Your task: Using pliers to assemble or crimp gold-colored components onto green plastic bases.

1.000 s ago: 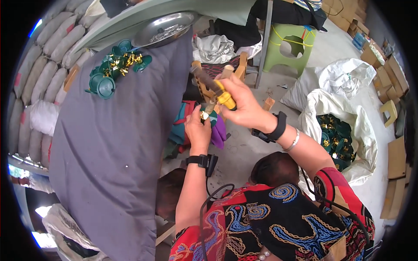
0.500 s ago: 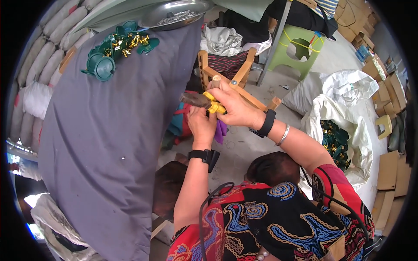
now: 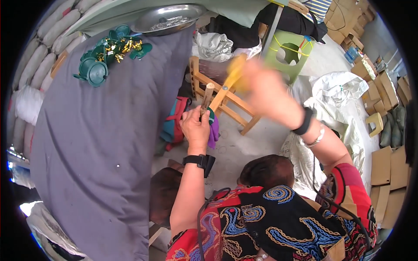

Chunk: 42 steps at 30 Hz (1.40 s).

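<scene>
My left hand is closed round a short wooden stick, whose pale cut end points up. A dark green piece shows beside the fingers at the stick's lower end; its full shape is hidden. My right hand is raised to the right of the stick, smeared by motion. It grips the yellow-handled pliers, also blurred, and they are apart from the stick. Behind the stick stands a wooden folding stool with a dark woven seat.
Green plastic pieces with gold tinsel lie on the grey cloth-covered table at left. A metal bowl of small metal bits sits at its far end. White sacks, a green stool and cardboard boxes stand at right.
My right hand has swung up and to the right with the pliers, away from my left hand. The stick, earlier by my right hand, now stands upright in my left.
</scene>
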Each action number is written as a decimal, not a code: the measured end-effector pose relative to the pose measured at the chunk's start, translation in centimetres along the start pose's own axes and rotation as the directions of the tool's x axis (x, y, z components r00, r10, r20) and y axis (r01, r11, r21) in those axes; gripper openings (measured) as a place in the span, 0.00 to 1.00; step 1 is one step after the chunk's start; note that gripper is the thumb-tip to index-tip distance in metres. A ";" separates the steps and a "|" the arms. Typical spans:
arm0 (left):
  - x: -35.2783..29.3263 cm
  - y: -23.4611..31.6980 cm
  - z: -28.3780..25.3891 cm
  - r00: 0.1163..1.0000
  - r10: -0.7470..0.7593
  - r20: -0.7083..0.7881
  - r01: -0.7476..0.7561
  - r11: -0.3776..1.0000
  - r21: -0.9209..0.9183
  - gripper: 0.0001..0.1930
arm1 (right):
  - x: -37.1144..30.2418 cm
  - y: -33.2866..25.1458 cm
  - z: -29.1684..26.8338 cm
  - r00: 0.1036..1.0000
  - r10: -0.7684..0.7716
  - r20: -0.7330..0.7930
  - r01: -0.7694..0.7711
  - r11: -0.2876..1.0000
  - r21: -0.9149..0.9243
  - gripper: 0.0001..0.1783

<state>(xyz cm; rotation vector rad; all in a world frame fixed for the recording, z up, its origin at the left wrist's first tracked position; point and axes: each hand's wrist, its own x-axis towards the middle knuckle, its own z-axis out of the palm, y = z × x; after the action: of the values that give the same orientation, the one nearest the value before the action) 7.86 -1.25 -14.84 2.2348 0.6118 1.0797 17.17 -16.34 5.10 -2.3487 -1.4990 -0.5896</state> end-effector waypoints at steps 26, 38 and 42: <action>3.4 20.5 5.5 0.665 0.220 0.714 0.556 0.494 -0.669 0.29 | -7.8 -4.8 -7.4 0.935 -0.038 -0.353 0.325 0.491 0.808 0.31; 21.8 1.1 -15.4 0.960 -0.161 -0.230 0.187 0.978 0.094 0.19 | -9.9 -2.7 -2.2 0.935 0.314 -0.168 -0.003 0.479 0.878 0.23; 26.2 1.3 -21.3 0.973 -0.134 -0.189 0.223 0.761 0.609 0.19 | -9.0 -2.3 -1.4 0.957 0.223 -0.186 0.015 0.602 0.798 0.23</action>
<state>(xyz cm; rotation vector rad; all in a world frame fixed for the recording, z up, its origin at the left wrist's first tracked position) 5.71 20.34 11.08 2.5832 1.3936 1.0300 11.47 -23.08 1.97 -1.5478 -1.1341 -0.1225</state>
